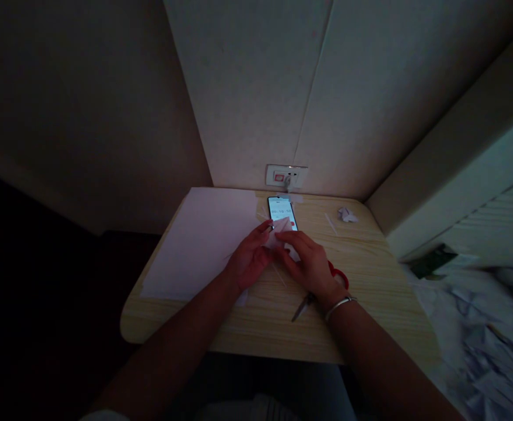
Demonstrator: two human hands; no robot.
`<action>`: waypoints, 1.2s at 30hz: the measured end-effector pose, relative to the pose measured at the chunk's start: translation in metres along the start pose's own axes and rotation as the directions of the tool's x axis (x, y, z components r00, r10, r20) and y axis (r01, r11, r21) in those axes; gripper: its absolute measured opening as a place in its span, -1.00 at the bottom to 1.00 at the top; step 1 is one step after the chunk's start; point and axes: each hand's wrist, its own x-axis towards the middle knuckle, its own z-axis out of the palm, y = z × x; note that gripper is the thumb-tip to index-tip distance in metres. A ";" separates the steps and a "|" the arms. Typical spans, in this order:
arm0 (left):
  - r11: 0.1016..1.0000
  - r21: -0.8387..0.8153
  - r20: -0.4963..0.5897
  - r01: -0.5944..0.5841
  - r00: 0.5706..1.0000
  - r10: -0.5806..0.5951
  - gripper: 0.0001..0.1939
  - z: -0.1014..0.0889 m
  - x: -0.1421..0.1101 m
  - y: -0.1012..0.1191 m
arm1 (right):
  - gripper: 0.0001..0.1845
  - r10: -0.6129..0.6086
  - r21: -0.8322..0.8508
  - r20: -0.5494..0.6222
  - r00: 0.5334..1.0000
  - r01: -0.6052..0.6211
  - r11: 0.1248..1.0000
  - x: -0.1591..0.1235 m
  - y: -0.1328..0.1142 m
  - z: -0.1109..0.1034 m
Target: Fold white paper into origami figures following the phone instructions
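Between my two hands is a small folded piece of white paper (284, 224), raised a little over the table. My left hand (251, 255) grips its left side with thumb and fingers. On the right side, my right hand (303, 257) pinches the paper; a bracelet circles that wrist. Part of the paper is hidden behind my fingers. Partly under my right hand and wrist lie scissors (339, 276) with red handles, their blades pointing toward the near edge. Just beyond the paper, a lit phone (279, 206) shows a timer.
Large white sheets (212, 234) cover the table's left side. A crumpled paper piece (347, 214) and a thin paper strip (331, 224) lie at the right on the wooden table (379, 292). A wall socket (286, 176) holds a plug. Scattered papers (493, 362) lie beyond the table's right edge.
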 end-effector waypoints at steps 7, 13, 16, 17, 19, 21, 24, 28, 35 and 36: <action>0.995 -0.103 -0.064 -0.008 0.998 0.001 -0.66 -0.005 0.005 -0.001 | -0.68 -0.101 0.007 -0.077 0.992 0.102 0.995 -0.003 0.005 0.002; 0.980 -0.183 -0.163 -0.078 0.985 0.047 -0.79 -0.003 0.006 0.000 | -0.81 -0.163 -0.231 -0.037 0.986 0.150 0.961 -0.001 0.004 0.002; 0.984 -0.158 -0.175 -0.081 0.983 0.053 -0.78 -0.001 0.005 0.000 | -0.80 -0.176 -0.308 -0.026 0.984 0.159 0.938 0.001 0.002 0.003; 0.985 -0.150 -0.177 -0.086 0.982 0.059 -0.77 -0.001 0.005 0.000 | -0.80 -0.173 -0.322 -0.027 0.985 0.155 0.934 0.001 0.002 0.003; 0.987 -0.132 -0.172 -0.094 0.983 0.070 -0.74 0.000 0.004 -0.001 | -0.80 -0.154 -0.337 -0.039 0.987 0.132 0.932 0.000 0.003 0.003; 0.991 -0.100 -0.154 -0.090 0.985 0.074 -0.70 0.001 0.003 -0.001 | -0.79 -0.140 -0.343 -0.040 0.989 0.118 0.932 -0.001 0.005 0.003; 0.993 -0.021 -0.147 -0.117 0.983 0.113 -0.61 0.005 0.000 -0.001 | -0.78 -0.160 -0.370 0.005 0.987 0.151 0.917 -0.001 0.006 0.001; 0.982 0.061 -0.135 -0.180 0.973 0.186 -0.57 0.008 -0.002 0.001 | -0.80 -0.183 -0.396 0.029 0.983 0.180 0.900 -0.001 0.005 -0.001; 0.980 0.098 -0.118 -0.170 0.976 0.181 -0.72 0.007 -0.001 0.000 | -0.81 -0.196 -0.386 0.035 0.980 0.194 0.902 -0.001 0.005 -0.002; 0.979 0.110 -0.120 -0.171 0.975 0.184 -0.71 0.006 -0.001 0.000 | -0.81 -0.197 -0.390 0.046 0.979 0.199 0.899 -0.001 0.005 -0.002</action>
